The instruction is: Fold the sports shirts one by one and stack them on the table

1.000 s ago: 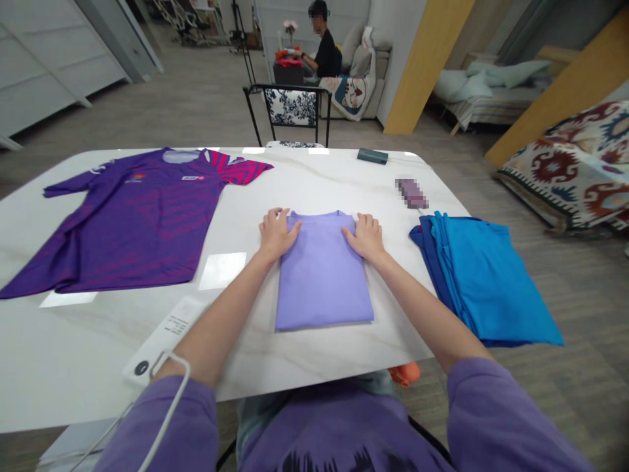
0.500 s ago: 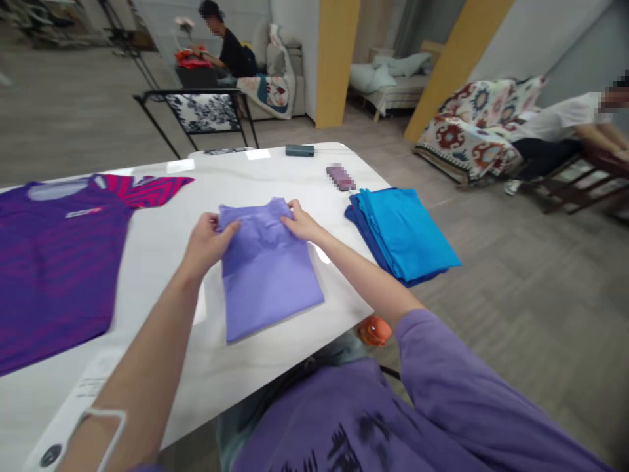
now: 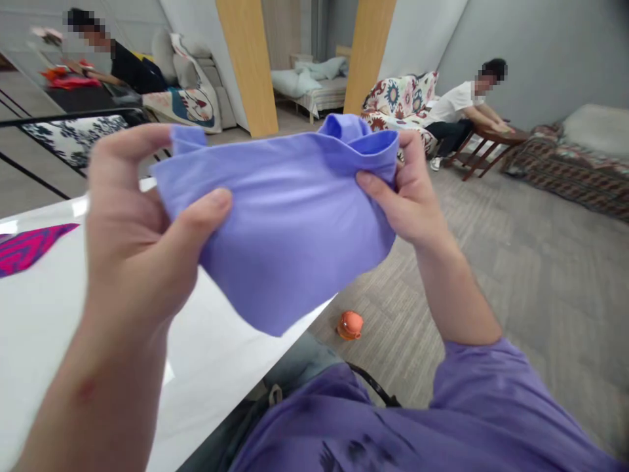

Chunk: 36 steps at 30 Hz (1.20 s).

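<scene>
A folded lavender shirt (image 3: 289, 229) hangs in the air close to the camera, held up by both hands above the edge of the white table (image 3: 44, 308). My left hand (image 3: 132, 229) pinches its left top corner, thumb over the front. My right hand (image 3: 407, 193) grips the right top corner at the collar. The shirt's lower edge droops toward the table edge. The blue shirts seen before are hidden behind it or out of frame.
A pink and purple jersey sleeve (image 3: 29, 246) lies at the table's left. An orange object (image 3: 350, 325) sits on the floor. One person in black (image 3: 125, 62) sits far left. Another in white (image 3: 462, 108) sits at a small table on the right.
Both hands went from resting on the folded shirt to gripping its top corners and lifting it off the table. The view has swung to the right.
</scene>
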Tool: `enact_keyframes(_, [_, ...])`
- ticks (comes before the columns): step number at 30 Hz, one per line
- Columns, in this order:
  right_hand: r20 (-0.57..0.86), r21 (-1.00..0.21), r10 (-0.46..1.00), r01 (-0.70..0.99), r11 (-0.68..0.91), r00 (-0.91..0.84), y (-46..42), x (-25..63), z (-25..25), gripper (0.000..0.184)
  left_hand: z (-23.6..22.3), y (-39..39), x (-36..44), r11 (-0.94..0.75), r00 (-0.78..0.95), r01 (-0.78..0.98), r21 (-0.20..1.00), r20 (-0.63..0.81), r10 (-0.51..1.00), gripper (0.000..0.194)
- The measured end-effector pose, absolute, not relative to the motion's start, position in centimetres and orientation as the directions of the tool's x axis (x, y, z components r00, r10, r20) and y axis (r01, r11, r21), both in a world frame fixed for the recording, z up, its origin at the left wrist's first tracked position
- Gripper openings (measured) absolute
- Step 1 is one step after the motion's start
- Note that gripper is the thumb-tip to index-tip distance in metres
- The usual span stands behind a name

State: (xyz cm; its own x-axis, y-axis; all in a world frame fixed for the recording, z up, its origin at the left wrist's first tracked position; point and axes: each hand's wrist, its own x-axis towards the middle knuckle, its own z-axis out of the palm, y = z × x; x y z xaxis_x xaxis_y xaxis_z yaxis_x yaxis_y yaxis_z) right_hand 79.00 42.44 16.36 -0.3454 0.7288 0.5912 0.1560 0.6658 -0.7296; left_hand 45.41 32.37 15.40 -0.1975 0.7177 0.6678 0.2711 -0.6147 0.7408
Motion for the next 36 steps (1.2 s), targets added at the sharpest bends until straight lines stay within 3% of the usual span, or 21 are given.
enact_keyframes(3, [0.577,-0.704,0.733,0.236,0.67,-0.359,49.7,82.8,16.4,0.072,14.1,39.6,49.6,-0.611,-0.117,0.214,0.762,0.641,0.758,0.077])
enact_keyframes(7, [0.465,-0.67,0.816,0.466,0.578,-0.343,60.9,83.6,12.2,0.078,8.6,51.2,51.6,-0.386,-0.163,0.227,0.894,0.426,0.89,0.064])
enact_keyframes(9, [0.384,-0.608,0.876,0.635,0.477,-0.291,64.9,82.7,8.8,0.08,5.4,55.0,52.0,-0.201,-0.239,0.386,0.9,0.308,0.921,0.063])
enact_keyframes(12, [0.255,-0.44,0.919,0.81,0.387,-0.3,67.3,81.0,3.4,0.079,1.1,55.7,53.4,0.022,-0.351,0.698,0.715,0.315,0.882,0.079])
enact_keyframes(15, [0.154,-0.336,0.891,0.825,0.454,-0.427,66.5,79.8,-1.0,0.078,-2.2,52.6,56.3,-0.08,-0.156,0.875,0.478,0.435,0.887,0.091])
enact_keyframes(18, [0.085,-0.337,0.877,0.815,0.471,-0.472,65.0,79.0,-4.0,0.079,-4.8,49.6,59.0,-0.321,0.178,0.878,0.356,0.381,0.907,0.101])
enact_keyframes(22, [0.05,-0.323,0.882,0.828,0.458,-0.468,64.4,78.1,-5.5,0.079,-6.7,48.4,60.2,-0.385,0.293,0.859,0.338,0.292,0.91,0.126])
enact_keyframes(27, [0.082,-0.212,0.864,0.839,0.502,-0.497,63.6,78.3,-4.2,0.084,-5.2,45.5,57.1,-0.369,0.326,0.862,0.348,0.177,0.929,0.13])
enact_keyframes(30, [0.263,-0.182,0.818,0.807,0.562,-0.511,62.9,77.7,-3.4,0.096,-3.2,41.3,50.4,-0.264,0.226,0.907,0.329,0.151,0.962,0.116])
enact_keyframes(33, [0.441,-0.101,0.69,0.733,0.673,-0.574,60.4,74.0,-1.8,0.092,-1.4,34.2,40.4,0.101,-0.118,0.956,0.276,0.046,0.992,0.102])
enact_keyframes(36, [0.415,0.043,0.525,0.592,0.805,-0.744,55.1,66.8,0.4,0.086,-0.5,25.1,30.2,0.474,-0.486,0.853,0.219,0.003,0.874,0.089])
